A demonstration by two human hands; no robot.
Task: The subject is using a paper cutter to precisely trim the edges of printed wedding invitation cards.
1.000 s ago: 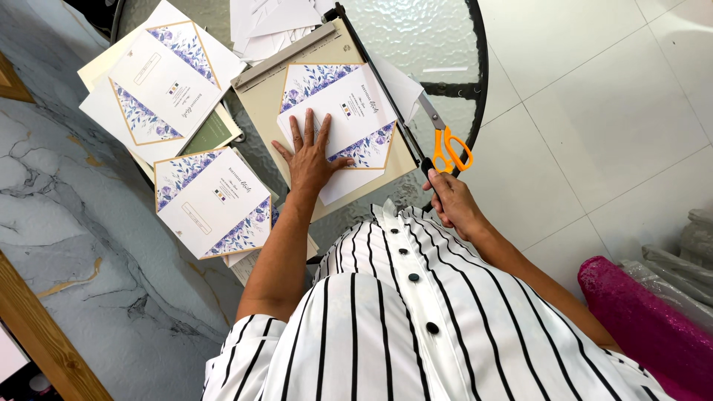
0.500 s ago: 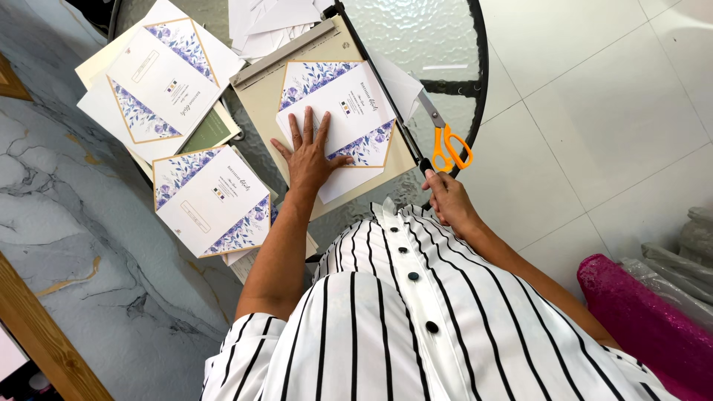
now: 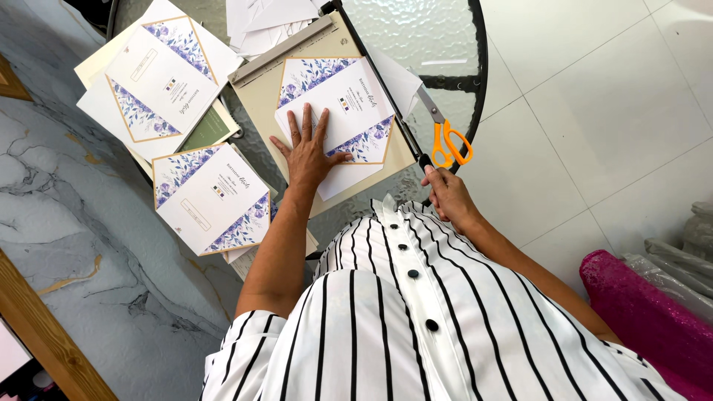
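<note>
A: Left hand [image 3: 310, 152]?
B: Yours lies flat, fingers spread, pressing the floral card [image 3: 338, 104] onto the paper cutter [image 3: 260, 100] on the glass desk [image 3: 416, 37].
A: Right hand [image 3: 445, 194]?
B: Its grip is curled closed around the cutter's blade handle [image 3: 416, 152], just beside the orange scissors [image 3: 448, 137].

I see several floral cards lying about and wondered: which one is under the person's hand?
The floral card on the tan paper cutter, pinned flat by the left hand. The other two lie untouched further left on the glass table.
</note>
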